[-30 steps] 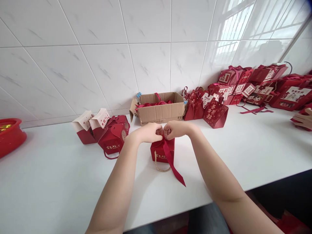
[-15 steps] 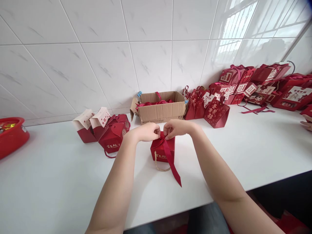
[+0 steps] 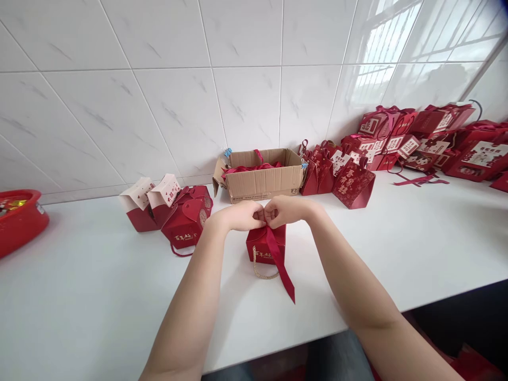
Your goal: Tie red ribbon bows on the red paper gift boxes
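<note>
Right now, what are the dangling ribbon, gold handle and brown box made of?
The ribbon looks like satin, smooth and faintly shiny. The gold handle seems twisted cord, its strands spiralling; which fibre, I can't tell. The brown box is likely matte cardboard, creased, with a flap.

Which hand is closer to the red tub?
Left. The left hand is right of the red tub, at the ribbon; the right hand is beside it, farther from the tub.

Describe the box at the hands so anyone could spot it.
On the white table, find the open brown carton. In front of it, beneath the left hand and right hand, stands a red box. Its rope is pale gold; the neighbouring box has a red cord.
</note>
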`<state>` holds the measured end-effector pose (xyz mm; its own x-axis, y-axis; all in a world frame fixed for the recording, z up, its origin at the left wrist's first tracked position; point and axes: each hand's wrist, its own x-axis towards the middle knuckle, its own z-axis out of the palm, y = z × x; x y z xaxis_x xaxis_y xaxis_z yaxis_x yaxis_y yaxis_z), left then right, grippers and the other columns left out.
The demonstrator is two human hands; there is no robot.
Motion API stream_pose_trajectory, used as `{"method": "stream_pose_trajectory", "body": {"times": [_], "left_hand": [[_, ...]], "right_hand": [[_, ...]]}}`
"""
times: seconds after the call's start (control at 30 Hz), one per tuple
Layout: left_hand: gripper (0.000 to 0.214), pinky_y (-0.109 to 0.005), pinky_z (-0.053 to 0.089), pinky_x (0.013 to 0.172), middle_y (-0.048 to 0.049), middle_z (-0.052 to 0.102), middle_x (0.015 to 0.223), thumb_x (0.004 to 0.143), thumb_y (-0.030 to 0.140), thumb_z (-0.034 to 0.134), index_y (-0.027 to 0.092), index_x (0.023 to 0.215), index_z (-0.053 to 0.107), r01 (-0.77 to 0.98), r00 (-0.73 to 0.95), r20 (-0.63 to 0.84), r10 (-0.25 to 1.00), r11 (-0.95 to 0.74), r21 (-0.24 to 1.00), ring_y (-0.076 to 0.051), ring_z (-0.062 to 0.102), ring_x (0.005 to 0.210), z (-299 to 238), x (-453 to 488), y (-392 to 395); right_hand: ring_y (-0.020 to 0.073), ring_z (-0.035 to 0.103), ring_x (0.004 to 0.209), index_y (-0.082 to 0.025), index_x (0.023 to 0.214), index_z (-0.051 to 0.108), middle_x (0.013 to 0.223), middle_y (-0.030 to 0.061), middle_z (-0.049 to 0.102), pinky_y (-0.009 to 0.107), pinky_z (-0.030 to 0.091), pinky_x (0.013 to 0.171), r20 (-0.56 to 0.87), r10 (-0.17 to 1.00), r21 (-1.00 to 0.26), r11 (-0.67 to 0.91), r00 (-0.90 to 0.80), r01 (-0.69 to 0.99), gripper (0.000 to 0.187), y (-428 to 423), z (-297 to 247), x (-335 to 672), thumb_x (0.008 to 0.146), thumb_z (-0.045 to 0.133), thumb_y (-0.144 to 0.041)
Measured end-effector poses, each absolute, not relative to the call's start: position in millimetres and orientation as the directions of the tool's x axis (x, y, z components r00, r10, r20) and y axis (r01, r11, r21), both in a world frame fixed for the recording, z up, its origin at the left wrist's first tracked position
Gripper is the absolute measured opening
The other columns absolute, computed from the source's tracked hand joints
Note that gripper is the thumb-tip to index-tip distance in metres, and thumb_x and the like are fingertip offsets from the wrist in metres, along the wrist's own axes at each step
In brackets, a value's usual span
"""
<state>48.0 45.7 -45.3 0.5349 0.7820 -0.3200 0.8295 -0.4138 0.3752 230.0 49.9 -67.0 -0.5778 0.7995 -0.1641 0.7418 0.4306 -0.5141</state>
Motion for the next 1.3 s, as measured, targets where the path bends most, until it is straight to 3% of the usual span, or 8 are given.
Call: {"method": "stream_pose_trajectory", "body": {"times": [0.17, 0.43, 0.63, 0.8, 0.93, 1.03, 1.17, 1.3], "left_hand": [[0.019, -0.028, 0.043, 0.059, -0.0032, 0.066, 0.097, 0.076, 0.038, 0.051, 0.024, 0.088, 0.055, 0.835, 0.537, -0.331, 0.776, -0.432, 0.341, -0.022, 0.061, 0.083, -46.4, 48.1, 47.0], [0.027, -0.028, 0.045, 0.061, -0.0029, 0.064, 0.103, 0.077, 0.038, 0.052, 0.026, 0.101, 0.052, 0.810, 0.565, -0.302, 0.768, -0.449, 0.376, -0.021, 0.061, 0.085, -50.0, 45.9, 49.6], [0.027, -0.028, 0.045, 0.061, -0.0032, 0.065, 0.103, 0.076, 0.038, 0.052, 0.025, 0.099, 0.053, 0.837, 0.533, -0.325, 0.782, -0.429, 0.341, -0.021, 0.061, 0.086, -48.6, 46.5, 48.9], [0.023, -0.029, 0.044, 0.060, -0.0038, 0.066, 0.103, 0.077, 0.039, 0.049, 0.024, 0.093, 0.055, 0.868, 0.487, -0.330, 0.809, -0.409, 0.282, -0.023, 0.062, 0.086, -48.7, 45.9, 50.8], [0.023, -0.029, 0.044, 0.060, -0.0037, 0.066, 0.103, 0.078, 0.041, 0.048, 0.024, 0.092, 0.054, 0.871, 0.484, -0.337, 0.808, -0.407, 0.276, -0.023, 0.062, 0.086, -49.4, 45.4, 51.4], [0.023, -0.030, 0.045, 0.060, -0.0038, 0.066, 0.103, 0.079, 0.042, 0.048, 0.025, 0.093, 0.055, 0.877, 0.474, -0.346, 0.810, -0.397, 0.271, -0.023, 0.062, 0.086, -49.4, 45.2, 51.5], [0.021, -0.031, 0.045, 0.062, -0.0017, 0.066, 0.104, 0.079, 0.042, 0.049, 0.026, 0.092, 0.054, 0.879, 0.468, -0.351, 0.811, -0.385, 0.283, -0.023, 0.062, 0.086, -49.7, 44.9, 52.3], [0.022, -0.031, 0.046, 0.064, -0.0018, 0.066, 0.102, 0.078, 0.043, 0.051, 0.026, 0.093, 0.054, 0.881, 0.463, -0.356, 0.811, -0.378, 0.284, -0.023, 0.062, 0.087, -50.4, 44.8, 53.7]], "right_hand": [[0.0094, 0.040, 0.058, -0.019, 0.066, 0.054, 0.067, -0.0037, 0.052, 0.023, 0.029, 0.050, -0.096, 0.771, -0.603, 0.458, -0.630, 0.653, 0.004, 47.2, -61.9, 240.0, 0.064, 0.055, -0.023], [0.0109, 0.046, 0.065, -0.018, 0.069, 0.055, 0.073, -0.0025, 0.056, 0.023, 0.034, 0.057, 0.006, 0.735, -0.679, 0.501, -0.678, 0.537, 0.005, 49.4, -63.5, 241.0, 0.065, 0.054, -0.021], [0.0085, 0.040, 0.058, -0.018, 0.065, 0.049, 0.063, -0.0055, 0.047, 0.022, 0.030, 0.053, -0.010, 0.718, -0.732, 0.469, -0.696, 0.494, 0.005, 49.2, -63.4, 239.7, 0.067, 0.053, -0.018], [0.0106, 0.051, 0.066, -0.018, 0.082, 0.054, 0.075, -0.0016, 0.057, 0.022, 0.037, 0.057, -0.073, 0.738, -0.761, 0.394, -0.671, 0.516, 0.012, 47.4, -62.0, 239.4, 0.070, 0.055, -0.019], [0.0122, 0.055, 0.068, -0.018, 0.084, 0.052, 0.077, 0.0005, 0.059, 0.023, 0.039, 0.059, -0.103, 0.770, -0.786, 0.325, -0.630, 0.526, 0.011, 43.6, -57.7, 238.6, 0.076, 0.055, -0.026], [0.0127, 0.055, 0.066, -0.019, 0.076, 0.051, 0.073, 0.0011, 0.060, 0.024, 0.038, 0.058, -0.147, 0.795, -0.717, 0.324, -0.589, 0.617, 0.020, 39.3, -52.4, 238.3, 0.078, 0.058, -0.037], [0.0150, 0.056, 0.065, -0.018, 0.064, 0.054, 0.068, 0.0014, 0.061, 0.026, 0.036, 0.056, -0.329, 0.798, -0.524, 0.290, -0.504, 0.801, 0.039, 34.2, -47.1, 235.6, 0.069, 0.066, -0.055], [0.0145, 0.055, 0.065, -0.019, 0.064, 0.057, 0.067, 0.0002, 0.060, 0.025, 0.035, 0.056, -0.388, 0.790, -0.443, 0.291, -0.474, 0.848, 0.029, 32.1, -45.2, 232.3, 0.067, 0.067, -0.047]]}}
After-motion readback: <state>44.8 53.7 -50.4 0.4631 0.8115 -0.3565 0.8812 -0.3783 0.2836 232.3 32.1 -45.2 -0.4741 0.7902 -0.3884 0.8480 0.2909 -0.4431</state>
